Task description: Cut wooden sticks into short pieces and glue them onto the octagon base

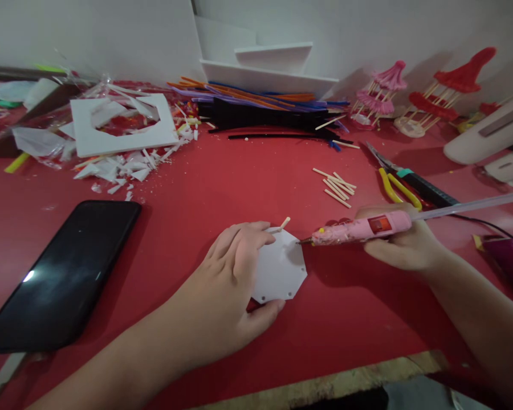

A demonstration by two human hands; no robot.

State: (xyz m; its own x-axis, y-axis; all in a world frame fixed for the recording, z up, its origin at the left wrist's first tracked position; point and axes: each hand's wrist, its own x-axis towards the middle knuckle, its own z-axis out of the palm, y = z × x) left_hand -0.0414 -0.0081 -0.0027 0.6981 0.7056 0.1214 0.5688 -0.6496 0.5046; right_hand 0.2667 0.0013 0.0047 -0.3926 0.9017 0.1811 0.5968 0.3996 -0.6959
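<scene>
Under my left hand (239, 267) lies a white octagonal foam board piece (280, 265), gripped between thumb and fingers at its left side. Small dark holes show near its edges, and one short wooden stick (285, 223) stands at its far edge, slightly tilted. My right hand (404, 245) is wrapped round a pink hot glue gun (359, 229), with a clear glue stick (474, 204) coming out of its back. The gun's nozzle is at the board's right edge, by a hole. Several loose short sticks (337, 185) lie beyond the gun.
A black phone (68, 273) lies at left. Foam scraps (123, 165) and a cut-out foam sheet (83, 128) are behind it. Pipe cleaners (260, 114) line the back. Yellow-handled pliers (393, 179) and small pink (378, 94) and red (448, 94) stick models stand or lie at right.
</scene>
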